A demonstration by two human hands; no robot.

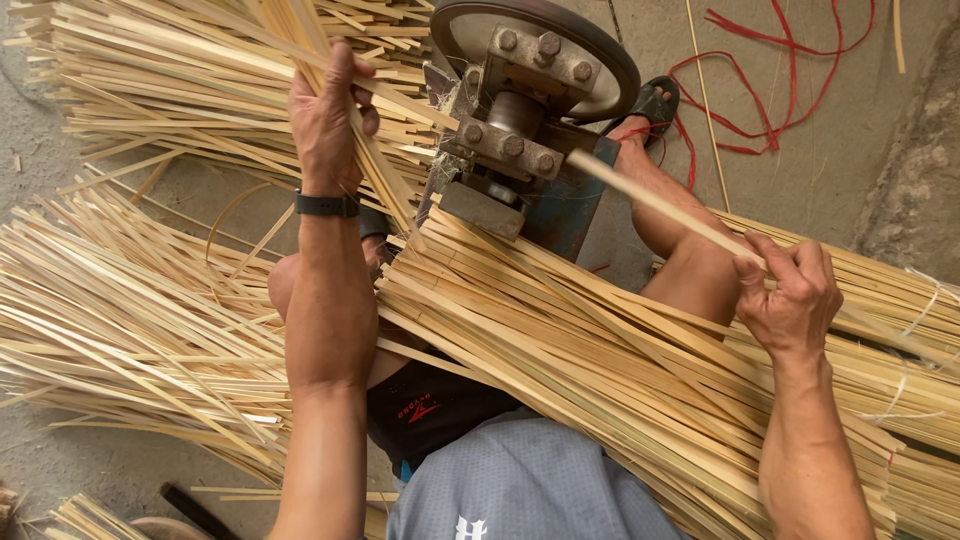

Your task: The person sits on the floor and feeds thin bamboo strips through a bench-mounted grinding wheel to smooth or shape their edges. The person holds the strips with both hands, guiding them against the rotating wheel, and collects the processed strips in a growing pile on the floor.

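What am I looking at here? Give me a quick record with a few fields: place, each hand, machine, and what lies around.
place: concrete floor, person seated
left hand: grips a bunch of bamboo strips
right hand: holds one strip leading to the machine
machine: blue metal body with bolted wheel
lap: strip bundle
around: strip piles, red cord, sandal
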